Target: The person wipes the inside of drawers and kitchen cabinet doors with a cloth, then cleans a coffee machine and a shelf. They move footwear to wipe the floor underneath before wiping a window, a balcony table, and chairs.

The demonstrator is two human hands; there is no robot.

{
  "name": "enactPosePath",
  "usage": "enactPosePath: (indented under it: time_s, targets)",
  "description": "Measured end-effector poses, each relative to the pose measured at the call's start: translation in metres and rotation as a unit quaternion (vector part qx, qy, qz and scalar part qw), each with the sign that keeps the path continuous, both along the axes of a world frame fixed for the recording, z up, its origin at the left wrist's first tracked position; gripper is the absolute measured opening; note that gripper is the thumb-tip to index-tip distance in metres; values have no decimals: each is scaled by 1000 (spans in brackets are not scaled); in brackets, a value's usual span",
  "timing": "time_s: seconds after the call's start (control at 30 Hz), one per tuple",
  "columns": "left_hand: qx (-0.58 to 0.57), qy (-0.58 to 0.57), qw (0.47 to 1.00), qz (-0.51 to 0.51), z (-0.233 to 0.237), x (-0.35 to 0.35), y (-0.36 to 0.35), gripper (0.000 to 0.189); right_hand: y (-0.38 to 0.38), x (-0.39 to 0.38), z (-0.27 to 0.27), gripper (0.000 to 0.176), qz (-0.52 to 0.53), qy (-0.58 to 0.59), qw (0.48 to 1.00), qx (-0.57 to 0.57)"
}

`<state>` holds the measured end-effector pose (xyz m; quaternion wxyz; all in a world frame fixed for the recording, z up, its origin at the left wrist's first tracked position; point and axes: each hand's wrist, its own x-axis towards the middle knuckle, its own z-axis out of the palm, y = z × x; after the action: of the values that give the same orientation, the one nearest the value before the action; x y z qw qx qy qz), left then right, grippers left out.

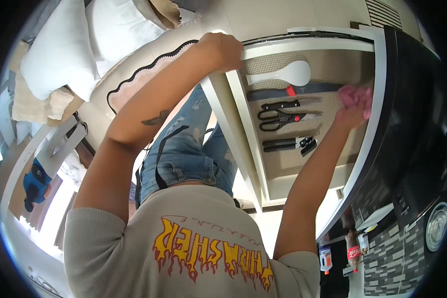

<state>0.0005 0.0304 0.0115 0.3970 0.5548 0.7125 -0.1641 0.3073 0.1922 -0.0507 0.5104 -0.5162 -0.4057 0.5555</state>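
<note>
My left hand (223,51) is closed at the corner of the white drawer front (228,129), its fingertips mostly hidden. Inside the pulled-out drawer, my right hand (351,115) grips a bunched pink cloth (355,97) against the mesh liner (333,149), near the drawer's back end. Close by lies a long dark blade-like utensil (308,89) with a red part. A white serving spoon (288,73), a black-handled utensil (283,105), black scissors (278,119) and a black-handled can opener (293,145) lie roughly side by side on the liner.
A dark glossy counter (407,124) overhangs the drawer's back end. A cola bottle (352,251) and other containers stand at lower right. White pillows (59,49) and a pink mat (144,82) are at upper left. Another person (37,184) is at far left.
</note>
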Motion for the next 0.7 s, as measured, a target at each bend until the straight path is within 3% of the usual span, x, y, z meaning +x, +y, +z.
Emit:
enactPosePath:
  time_s: [0.1,0.13,0.17,0.2,0.33,0.4,0.43,0.7]
  targets:
    - [-46,-6,999,-3,0,0,1,41,57,-39,-31,11,-72,-252,957,127]
    - [-42,-3,999,-8,2,0,0,42,88,-34,-55,11,-71,-250,957,128]
    - [-39,-2,999,-13,4,1,-1,42,128,-19,-85,13,-22,-463,857,227]
    - [-37,0,999,-18,5,1,-1,43,148,-10,-104,15,28,-644,699,311]
    - [-38,-9,999,-4,10,1,0,42,133,-21,-61,23,28,-729,651,208]
    - [-23,-5,1000,-7,7,0,-3,43,131,4,-63,24,93,-664,592,447]
    - [-11,-4,1000,-11,6,1,-5,43,127,19,-63,24,94,-671,584,447]
    - [6,-15,1000,-1,8,-2,-6,46,64,141,-64,25,64,-767,614,173]
